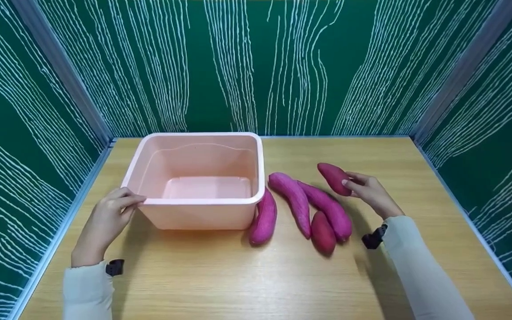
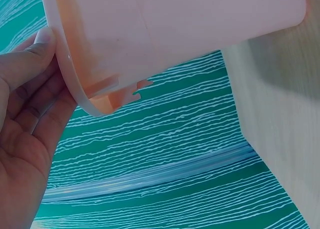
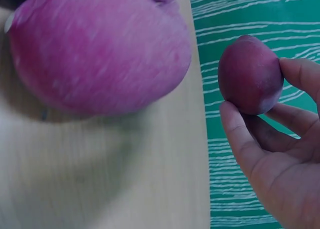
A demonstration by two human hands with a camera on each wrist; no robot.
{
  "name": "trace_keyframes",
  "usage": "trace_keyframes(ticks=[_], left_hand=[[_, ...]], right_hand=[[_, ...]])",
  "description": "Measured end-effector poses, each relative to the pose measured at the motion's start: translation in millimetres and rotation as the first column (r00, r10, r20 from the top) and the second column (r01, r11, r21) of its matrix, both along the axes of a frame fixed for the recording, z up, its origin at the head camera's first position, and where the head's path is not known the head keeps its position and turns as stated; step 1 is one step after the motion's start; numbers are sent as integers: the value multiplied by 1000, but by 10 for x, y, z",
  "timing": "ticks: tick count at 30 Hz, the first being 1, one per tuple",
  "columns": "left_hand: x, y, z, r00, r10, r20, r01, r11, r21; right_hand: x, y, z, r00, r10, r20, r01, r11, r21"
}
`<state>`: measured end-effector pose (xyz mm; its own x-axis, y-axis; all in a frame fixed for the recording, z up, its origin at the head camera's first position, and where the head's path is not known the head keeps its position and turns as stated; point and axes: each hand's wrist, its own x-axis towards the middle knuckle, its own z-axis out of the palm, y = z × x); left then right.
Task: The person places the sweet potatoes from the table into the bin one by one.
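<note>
Basin (image 1: 202, 217): nothing visible inside; early on, I'd judge.
Left hand (image 1: 107, 220): pinches its rim.
Right hand (image 1: 371, 192): pinches a red sweet potato (image 1: 332, 177) above the worktop (image 1: 238, 284).
Worktop: four other sweet potatoes (image 1: 293, 200), seemingly remaining.

Extending left arm (image 1: 88, 291) and right arm (image 1: 422, 266) forward, well apart; angling left hand (image 1: 106, 220) and right hand (image 1: 374, 194) inward, pinching with both.
</note>
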<state>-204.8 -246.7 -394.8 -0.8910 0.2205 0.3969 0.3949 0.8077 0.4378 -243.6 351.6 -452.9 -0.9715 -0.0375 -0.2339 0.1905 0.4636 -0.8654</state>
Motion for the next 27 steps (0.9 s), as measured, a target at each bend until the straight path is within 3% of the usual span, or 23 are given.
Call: trace_keyframes(ticks=[5,13,22,27], left_hand=[[-2,-5,29,1000,-6,-18,6,1000,-2],[4,17,-3,1000,3,9,-3,1000,9],[-25,-23,-53,996,-28,-90,26,999,-20],[-27,-26,-51,996,-24,-81,23,1000,-9]], right_hand=[[-39,-109,74,1000,-2,-2,2,1000,-28],[-82,-267,187,1000,6,-5,-7,998,-65],[-136,-528,365,1000,20,-11,-21,993,-116],[-149,-678,508,1000,26,5,-26,992,-120]])
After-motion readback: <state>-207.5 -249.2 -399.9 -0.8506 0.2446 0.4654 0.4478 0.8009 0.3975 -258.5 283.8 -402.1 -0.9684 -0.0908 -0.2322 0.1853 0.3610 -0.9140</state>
